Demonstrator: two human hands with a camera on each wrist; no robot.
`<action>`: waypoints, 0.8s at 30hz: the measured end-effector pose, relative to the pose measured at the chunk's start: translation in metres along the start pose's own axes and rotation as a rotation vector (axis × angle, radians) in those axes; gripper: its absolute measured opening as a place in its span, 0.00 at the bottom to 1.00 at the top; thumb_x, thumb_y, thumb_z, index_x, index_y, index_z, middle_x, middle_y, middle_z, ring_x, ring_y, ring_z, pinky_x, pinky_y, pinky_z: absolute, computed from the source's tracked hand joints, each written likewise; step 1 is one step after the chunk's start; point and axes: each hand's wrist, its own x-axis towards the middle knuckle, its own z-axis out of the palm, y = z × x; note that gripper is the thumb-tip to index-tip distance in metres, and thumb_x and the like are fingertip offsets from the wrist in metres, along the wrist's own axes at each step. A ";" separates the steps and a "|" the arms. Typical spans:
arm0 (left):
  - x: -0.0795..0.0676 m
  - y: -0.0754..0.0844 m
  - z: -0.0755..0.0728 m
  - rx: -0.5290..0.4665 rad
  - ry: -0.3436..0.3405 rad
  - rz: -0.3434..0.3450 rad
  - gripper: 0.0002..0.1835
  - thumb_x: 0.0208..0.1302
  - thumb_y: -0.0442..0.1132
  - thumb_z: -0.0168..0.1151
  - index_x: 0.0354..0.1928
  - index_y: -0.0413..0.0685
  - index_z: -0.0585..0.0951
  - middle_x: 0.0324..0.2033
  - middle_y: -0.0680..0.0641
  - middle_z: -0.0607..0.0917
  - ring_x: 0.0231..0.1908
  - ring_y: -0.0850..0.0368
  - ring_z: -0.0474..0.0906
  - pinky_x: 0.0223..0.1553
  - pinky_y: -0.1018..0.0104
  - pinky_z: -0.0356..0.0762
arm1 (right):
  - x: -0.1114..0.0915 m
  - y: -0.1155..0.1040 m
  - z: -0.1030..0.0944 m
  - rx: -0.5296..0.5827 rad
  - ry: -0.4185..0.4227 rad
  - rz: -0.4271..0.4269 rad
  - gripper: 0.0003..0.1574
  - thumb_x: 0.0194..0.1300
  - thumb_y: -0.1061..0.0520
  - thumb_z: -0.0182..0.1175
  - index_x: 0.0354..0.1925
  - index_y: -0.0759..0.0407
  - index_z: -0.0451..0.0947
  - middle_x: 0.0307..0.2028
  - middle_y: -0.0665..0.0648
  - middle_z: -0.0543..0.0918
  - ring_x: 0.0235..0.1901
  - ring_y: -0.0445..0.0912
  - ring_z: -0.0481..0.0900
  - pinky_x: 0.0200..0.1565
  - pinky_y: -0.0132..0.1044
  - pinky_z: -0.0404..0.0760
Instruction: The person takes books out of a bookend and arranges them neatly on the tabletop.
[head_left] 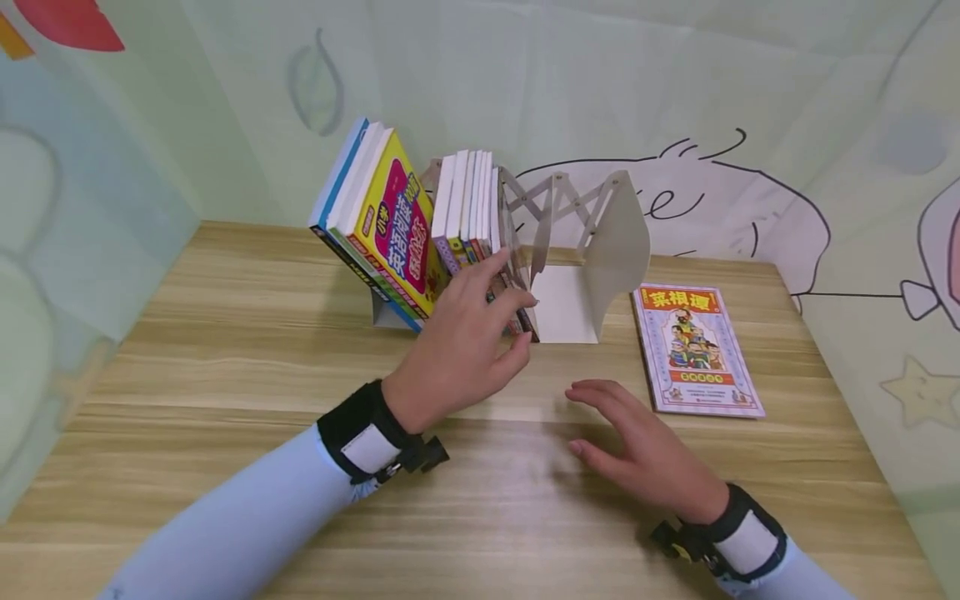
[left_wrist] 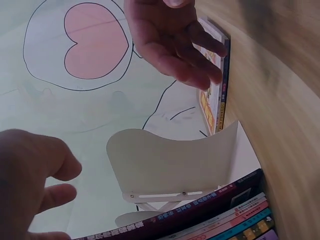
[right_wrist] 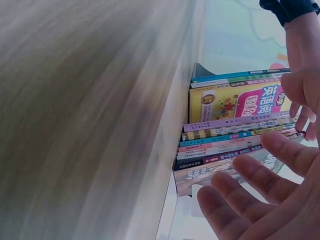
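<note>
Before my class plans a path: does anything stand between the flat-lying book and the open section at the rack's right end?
Yes: the right end panel of the rack stands between the book and that section; the left hand is at the section's left front.

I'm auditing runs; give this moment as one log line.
left hand: near multicoloured thin standing books in white metal bookend rack; right hand: open over brown wooden table; lilac-bordered paperback: flat, right of rack

“小学英语” on yellow book (head_left: 399,229) — “菜根谭” on flat book (head_left: 699,352)
</note>
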 end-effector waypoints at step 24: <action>0.010 0.000 0.011 0.065 -0.094 -0.194 0.40 0.67 0.51 0.60 0.74 0.35 0.63 0.52 0.38 0.77 0.40 0.53 0.73 0.38 0.62 0.81 | -0.002 0.005 0.004 0.024 -0.021 0.022 0.30 0.69 0.47 0.64 0.66 0.51 0.71 0.65 0.54 0.73 0.65 0.46 0.72 0.64 0.51 0.75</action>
